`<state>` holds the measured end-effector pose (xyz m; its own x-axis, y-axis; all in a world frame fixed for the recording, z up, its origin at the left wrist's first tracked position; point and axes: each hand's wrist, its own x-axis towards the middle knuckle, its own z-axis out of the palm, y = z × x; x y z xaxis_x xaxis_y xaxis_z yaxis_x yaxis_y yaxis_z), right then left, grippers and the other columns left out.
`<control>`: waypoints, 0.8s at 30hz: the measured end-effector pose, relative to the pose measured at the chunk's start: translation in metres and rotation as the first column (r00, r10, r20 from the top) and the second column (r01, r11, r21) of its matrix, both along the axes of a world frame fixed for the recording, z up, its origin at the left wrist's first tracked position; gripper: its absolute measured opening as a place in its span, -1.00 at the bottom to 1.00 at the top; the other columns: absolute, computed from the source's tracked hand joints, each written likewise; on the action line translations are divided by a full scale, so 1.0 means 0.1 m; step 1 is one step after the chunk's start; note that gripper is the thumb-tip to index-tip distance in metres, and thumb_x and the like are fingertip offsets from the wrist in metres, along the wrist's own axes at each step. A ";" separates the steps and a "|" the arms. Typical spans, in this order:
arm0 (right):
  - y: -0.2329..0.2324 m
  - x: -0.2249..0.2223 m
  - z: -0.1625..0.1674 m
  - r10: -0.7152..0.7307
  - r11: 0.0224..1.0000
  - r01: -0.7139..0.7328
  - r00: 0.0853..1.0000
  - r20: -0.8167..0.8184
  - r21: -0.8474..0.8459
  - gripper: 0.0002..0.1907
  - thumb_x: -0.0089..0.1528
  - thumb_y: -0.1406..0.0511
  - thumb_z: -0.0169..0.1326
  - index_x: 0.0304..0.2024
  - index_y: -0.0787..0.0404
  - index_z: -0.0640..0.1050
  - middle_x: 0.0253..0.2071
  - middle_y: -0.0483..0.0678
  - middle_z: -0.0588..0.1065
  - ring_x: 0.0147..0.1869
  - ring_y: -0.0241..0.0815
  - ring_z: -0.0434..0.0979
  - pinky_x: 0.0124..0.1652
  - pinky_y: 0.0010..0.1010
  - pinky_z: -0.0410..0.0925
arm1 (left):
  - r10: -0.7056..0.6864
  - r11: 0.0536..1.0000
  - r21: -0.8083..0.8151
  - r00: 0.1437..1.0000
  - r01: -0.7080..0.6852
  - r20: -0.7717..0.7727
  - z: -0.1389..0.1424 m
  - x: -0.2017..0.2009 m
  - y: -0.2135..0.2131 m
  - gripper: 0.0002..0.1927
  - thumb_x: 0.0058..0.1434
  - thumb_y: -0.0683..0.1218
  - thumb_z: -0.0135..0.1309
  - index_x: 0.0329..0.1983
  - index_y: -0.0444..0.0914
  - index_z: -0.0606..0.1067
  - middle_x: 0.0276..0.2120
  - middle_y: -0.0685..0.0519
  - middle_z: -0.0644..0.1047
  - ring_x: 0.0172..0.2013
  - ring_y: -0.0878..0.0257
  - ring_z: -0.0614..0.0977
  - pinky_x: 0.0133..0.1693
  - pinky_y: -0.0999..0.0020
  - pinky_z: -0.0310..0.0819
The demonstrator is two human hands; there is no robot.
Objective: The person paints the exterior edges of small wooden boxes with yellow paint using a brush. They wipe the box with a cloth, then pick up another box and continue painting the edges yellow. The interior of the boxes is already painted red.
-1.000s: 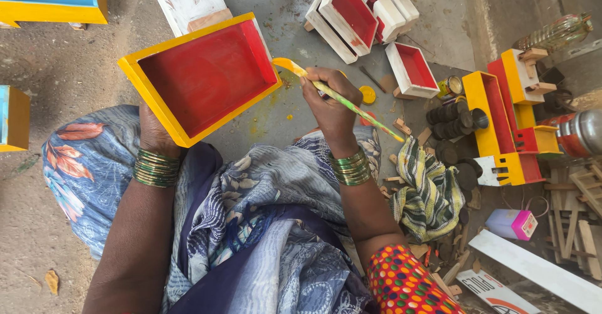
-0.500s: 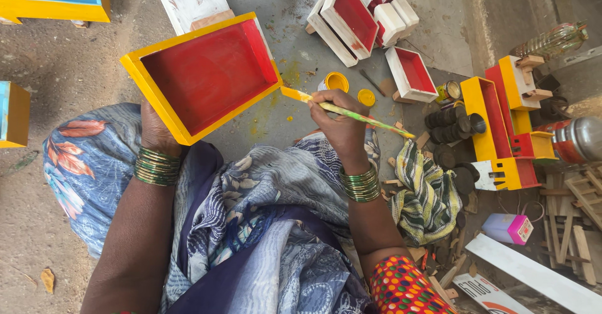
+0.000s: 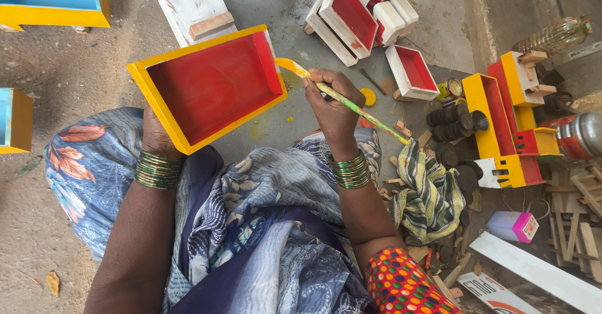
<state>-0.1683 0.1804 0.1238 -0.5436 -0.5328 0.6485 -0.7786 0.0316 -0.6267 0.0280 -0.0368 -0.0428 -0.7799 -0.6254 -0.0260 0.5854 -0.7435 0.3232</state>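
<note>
Left hand (image 3: 157,135) under the near corner of a wooden tray (image 3: 210,88), red inside, yellow on rim and outer walls; tray held tilted above the lap, open face up toward the camera. Fingers hidden behind the tray wall, so degree of closure not determinable; only back of hand and wrist with green bangles (image 3: 157,170) on show.

Right hand (image 3: 332,104) closed around a paintbrush (image 3: 342,99), thumb and fingers pinched on the handle. Bristle end, loaded with yellow, touching the tray's right-hand wall at its upper corner. Handle smeared green and yellow, running down-right past the wrist. Second set of green bangles (image 3: 351,171) on that wrist.

Lap covered by blue-grey patterned cloth (image 3: 263,226); body below it cut off by the lower edge.

On the ground beyond the tray: white-walled boxes with red insides (image 3: 351,13), partly cut by the top edge. Small yellow paint lid (image 3: 368,96) just right of the right hand, half hidden by the brush. Open paint tin (image 3: 450,89) near it, contents hard to make out. Striped rag (image 3: 429,195) beside the right forearm. Yellow-and-red toy parts (image 3: 508,126) with dark round wheels (image 3: 454,122) stacked alongside. Blue-and-yellow box (image 3: 53,0) at top left, cropped. Metal container (image 3: 583,135) at right edge, only partly in view.
</note>
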 end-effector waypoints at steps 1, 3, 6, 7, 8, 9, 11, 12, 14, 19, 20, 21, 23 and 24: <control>-0.01 0.00 0.00 -0.009 1.000 0.009 0.999 -0.032 0.010 -0.83 0.22 0.49 0.32 -0.19 0.31 0.59 -0.17 -0.01 0.64 -0.18 -0.38 0.63 -0.25 -0.58 0.52 | 0.004 1.000 0.002 1.000 -0.004 0.000 0.00 0.00 0.00 -0.55 0.53 0.03 -0.09 0.37 -0.29 0.37 0.24 -0.09 0.51 0.18 0.03 0.59 0.20 0.09 0.55; 0.00 -0.01 -0.01 -0.018 0.999 0.019 1.000 -0.014 0.050 -0.84 0.21 0.48 0.33 -0.20 0.30 0.59 -0.19 -0.02 0.64 -0.21 -0.40 0.63 -0.28 -0.58 0.50 | 0.013 1.000 0.008 1.000 -0.013 0.001 -0.01 0.00 0.00 -0.55 0.53 0.03 -0.09 0.37 -0.29 0.36 0.24 -0.09 0.50 0.19 0.03 0.59 0.21 0.09 0.55; 0.07 0.01 -0.02 0.003 0.995 -0.002 1.000 -0.013 0.097 -0.84 0.22 0.47 0.32 -0.20 0.29 0.59 -0.22 -0.05 0.63 -0.20 -0.39 0.64 -0.23 -0.57 0.51 | 0.004 1.000 0.005 1.000 -0.005 0.005 -0.02 -0.01 0.00 -0.54 0.53 0.02 -0.09 0.38 -0.30 0.35 0.25 -0.10 0.50 0.19 0.02 0.58 0.21 0.08 0.55; 0.10 0.01 -0.02 0.015 0.994 -0.013 1.000 -0.016 0.110 -0.84 0.22 0.47 0.31 -0.20 0.29 0.58 -0.23 -0.05 0.63 -0.18 -0.39 0.65 -0.20 -0.56 0.52 | 0.003 1.000 0.006 1.000 -0.003 0.006 -0.03 -0.01 0.00 -0.54 0.53 0.02 -0.09 0.38 -0.30 0.35 0.25 -0.10 0.50 0.19 0.02 0.58 0.21 0.08 0.54; 0.13 0.02 -0.02 0.023 0.993 -0.022 1.000 -0.010 0.116 -0.84 0.22 0.47 0.31 -0.20 0.29 0.58 -0.23 -0.05 0.63 -0.18 -0.39 0.65 -0.19 -0.56 0.52 | 0.002 1.000 0.006 1.000 -0.002 0.006 -0.03 -0.01 0.00 -0.54 0.53 0.02 -0.08 0.38 -0.29 0.35 0.25 -0.10 0.50 0.19 0.02 0.58 0.21 0.08 0.54; 0.16 0.02 -0.01 0.031 0.992 -0.031 1.000 -0.003 0.121 -0.85 0.22 0.48 0.31 -0.21 0.29 0.58 -0.23 -0.04 0.63 -0.18 -0.38 0.65 -0.18 -0.55 0.52 | 0.000 1.000 0.005 1.000 0.000 0.007 -0.04 -0.01 0.00 -0.54 0.52 0.02 -0.08 0.39 -0.29 0.35 0.25 -0.10 0.50 0.19 0.02 0.58 0.21 0.09 0.54; 0.21 0.03 0.00 0.037 0.992 -0.039 0.999 0.016 0.123 -0.85 0.21 0.48 0.31 -0.21 0.29 0.59 -0.21 -0.03 0.64 -0.16 -0.37 0.65 -0.16 -0.55 0.53 | -0.001 1.000 0.006 1.000 0.001 0.000 -0.03 -0.02 -0.01 -0.54 0.52 0.02 -0.08 0.38 -0.29 0.35 0.26 -0.10 0.49 0.20 0.02 0.58 0.22 0.08 0.54; 0.23 0.03 0.01 0.035 0.992 -0.038 0.999 0.027 0.120 -0.85 0.21 0.48 0.30 -0.21 0.29 0.59 -0.20 -0.03 0.64 -0.15 -0.36 0.66 -0.15 -0.55 0.53 | -0.002 1.000 0.007 1.000 0.002 -0.003 -0.03 -0.02 -0.01 -0.54 0.52 0.02 -0.08 0.38 -0.29 0.35 0.26 -0.10 0.49 0.20 0.02 0.58 0.22 0.07 0.54; 0.25 0.01 0.02 0.020 0.995 -0.024 0.999 0.040 0.102 -0.86 0.22 0.49 0.30 -0.21 0.29 0.59 -0.19 -0.02 0.64 -0.14 -0.35 0.66 -0.15 -0.56 0.54 | -0.027 1.000 0.012 1.000 0.027 -0.012 -0.02 -0.02 -0.01 -0.53 0.51 0.04 -0.10 0.37 -0.29 0.36 0.25 -0.10 0.50 0.19 0.01 0.58 0.22 0.07 0.54; 0.18 -0.04 0.04 -0.012 0.999 0.013 0.999 0.041 -0.029 -0.86 0.25 0.50 0.29 -0.17 0.32 0.59 -0.15 -0.01 0.64 -0.12 -0.36 0.65 -0.14 -0.58 0.55 | -0.051 0.999 -0.004 0.999 0.051 0.018 0.00 0.00 0.00 -0.53 0.53 0.05 -0.09 0.38 -0.29 0.36 0.25 -0.10 0.50 0.20 0.03 0.57 0.22 0.09 0.51; 0.14 -0.05 0.02 -0.008 0.999 0.011 0.998 0.067 -0.035 -0.86 0.25 0.49 0.29 -0.16 0.33 0.59 -0.16 -0.01 0.63 -0.14 -0.37 0.64 -0.16 -0.59 0.55 | -0.045 0.998 -0.031 0.998 0.046 0.038 0.00 0.01 0.00 -0.54 0.53 0.04 -0.08 0.39 -0.29 0.35 0.25 -0.09 0.49 0.20 0.04 0.57 0.23 0.10 0.51; 0.11 -0.06 0.01 -0.004 0.999 0.008 0.996 0.093 -0.040 -0.86 0.25 0.49 0.29 -0.16 0.33 0.59 -0.17 -0.02 0.63 -0.15 -0.38 0.64 -0.19 -0.60 0.54 | -0.038 0.997 -0.057 0.998 0.042 0.057 0.00 0.01 0.00 -0.54 0.54 0.03 -0.07 0.39 -0.28 0.35 0.26 -0.08 0.49 0.20 0.05 0.57 0.23 0.11 0.50; 0.05 -0.06 -0.02 -0.004 0.999 0.009 0.995 0.103 -0.044 -0.85 0.26 0.49 0.29 -0.15 0.33 0.59 -0.18 -0.02 0.63 -0.17 -0.40 0.63 -0.20 -0.61 0.53 | -0.066 0.998 -0.004 0.997 0.066 0.031 -0.01 0.00 0.01 -0.54 0.52 0.04 -0.06 0.37 -0.29 0.37 0.24 -0.08 0.51 0.18 0.06 0.59 0.21 0.12 0.53; 0.03 -0.07 -0.03 -0.008 0.999 0.011 0.996 0.086 -0.043 -0.85 0.26 0.48 0.29 -0.14 0.33 0.59 -0.18 -0.02 0.63 -0.17 -0.40 0.63 -0.19 -0.61 0.53 | -0.078 0.997 0.022 0.997 0.077 0.016 -0.01 -0.01 0.00 -0.53 0.51 0.05 -0.06 0.36 -0.29 0.37 0.23 -0.08 0.52 0.17 0.07 0.60 0.20 0.13 0.55</control>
